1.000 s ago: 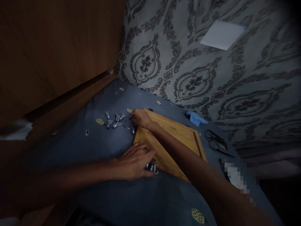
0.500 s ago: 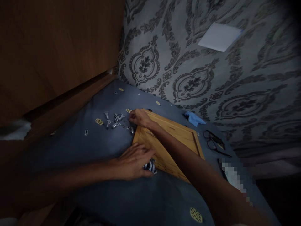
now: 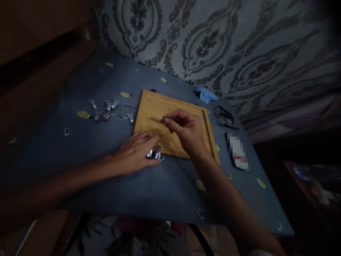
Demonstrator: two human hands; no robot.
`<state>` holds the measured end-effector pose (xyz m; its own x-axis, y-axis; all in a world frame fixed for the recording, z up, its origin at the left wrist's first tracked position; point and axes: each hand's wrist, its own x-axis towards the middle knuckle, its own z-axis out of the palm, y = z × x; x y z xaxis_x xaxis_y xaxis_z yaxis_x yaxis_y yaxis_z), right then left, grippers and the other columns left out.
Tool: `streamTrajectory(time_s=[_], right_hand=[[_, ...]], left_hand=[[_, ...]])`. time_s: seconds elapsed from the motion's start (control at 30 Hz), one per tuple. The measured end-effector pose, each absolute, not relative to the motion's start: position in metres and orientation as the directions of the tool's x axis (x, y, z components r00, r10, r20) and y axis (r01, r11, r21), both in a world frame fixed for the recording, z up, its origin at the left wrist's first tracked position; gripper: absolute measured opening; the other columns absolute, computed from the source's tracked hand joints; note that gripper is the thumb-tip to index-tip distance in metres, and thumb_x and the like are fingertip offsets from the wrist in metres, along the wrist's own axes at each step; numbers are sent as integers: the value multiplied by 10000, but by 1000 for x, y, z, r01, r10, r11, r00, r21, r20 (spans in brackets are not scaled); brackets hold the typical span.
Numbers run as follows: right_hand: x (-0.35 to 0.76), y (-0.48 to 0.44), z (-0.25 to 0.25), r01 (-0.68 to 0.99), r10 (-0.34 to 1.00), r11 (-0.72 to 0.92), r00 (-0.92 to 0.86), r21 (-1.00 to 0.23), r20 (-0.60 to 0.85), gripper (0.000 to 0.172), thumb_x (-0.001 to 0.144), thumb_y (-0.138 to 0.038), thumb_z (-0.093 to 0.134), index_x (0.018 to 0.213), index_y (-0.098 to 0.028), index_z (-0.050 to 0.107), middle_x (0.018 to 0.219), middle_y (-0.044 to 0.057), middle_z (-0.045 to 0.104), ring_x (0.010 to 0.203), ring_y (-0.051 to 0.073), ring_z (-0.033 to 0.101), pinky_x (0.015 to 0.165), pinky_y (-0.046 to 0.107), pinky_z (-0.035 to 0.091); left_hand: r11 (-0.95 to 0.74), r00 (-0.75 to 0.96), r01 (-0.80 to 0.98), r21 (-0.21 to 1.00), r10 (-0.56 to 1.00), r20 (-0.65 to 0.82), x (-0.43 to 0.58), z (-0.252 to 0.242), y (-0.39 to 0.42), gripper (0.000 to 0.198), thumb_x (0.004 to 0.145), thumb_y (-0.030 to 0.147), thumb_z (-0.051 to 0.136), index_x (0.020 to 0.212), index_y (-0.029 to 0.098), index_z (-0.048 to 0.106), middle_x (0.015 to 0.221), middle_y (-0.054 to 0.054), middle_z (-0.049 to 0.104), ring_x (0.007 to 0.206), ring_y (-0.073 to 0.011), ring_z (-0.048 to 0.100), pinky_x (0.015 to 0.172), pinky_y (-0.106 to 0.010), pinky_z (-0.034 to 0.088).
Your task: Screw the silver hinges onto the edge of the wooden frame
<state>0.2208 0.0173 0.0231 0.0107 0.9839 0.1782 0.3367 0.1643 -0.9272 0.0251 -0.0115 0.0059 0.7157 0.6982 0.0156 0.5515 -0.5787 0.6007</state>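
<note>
A wooden cabinet door (image 3: 173, 103) with a raised rim lies on the blue patterned cloth. My left hand (image 3: 135, 151) rests at its near left edge, thumb and fingers around a shiny metal hinge (image 3: 157, 153), partly hidden. Above the door's panel, my right hand (image 3: 185, 129) is closed in a pinch at the end of a thin metal rod (image 3: 156, 120), which looks like a screwdriver bit. Its far end points left. Loose metal hinges (image 3: 108, 115) lie in a group left of the door, and another hinge (image 3: 130, 117) sits close to its left edge.
Small screws (image 3: 127, 105) lie between the hinges and the door. Beyond the door is a blue cloth (image 3: 206, 95). Eyeglasses (image 3: 223, 117) and a blurred-out flat object (image 3: 238, 153) lie on the right. A patterned wall (image 3: 207, 46) borders the table's back.
My right hand has moved from the door's far left corner back over the panel and now pinches the thin rod that lay there. My left hand stays at the hinge. The view has shifted.
</note>
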Motion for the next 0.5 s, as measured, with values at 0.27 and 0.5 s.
streamTrajectory(time_s=[0.27,0.5], right_hand=[[238,-53,-16,259,981,91,140,-962,130,228,788,-435,842,806,-216,782,772,24,775,676,141,685,636,265,562],[239,-56,-22,304,970,178,107,-936,219,128,862,-373,790,849,-249,819,834,29,783,782,157,720,708,290,583]], left_hand=[[-642,712,488,591,685,156,24,-6,-11,447,852,307,821,1189,223,540,1185,-63,711,1137,-278,661,991,-427,519],[-643,720,500,580,681,134,25,-5,-11,412,867,308,797,1181,213,547,1195,-65,717,1143,-281,665,985,-431,522]])
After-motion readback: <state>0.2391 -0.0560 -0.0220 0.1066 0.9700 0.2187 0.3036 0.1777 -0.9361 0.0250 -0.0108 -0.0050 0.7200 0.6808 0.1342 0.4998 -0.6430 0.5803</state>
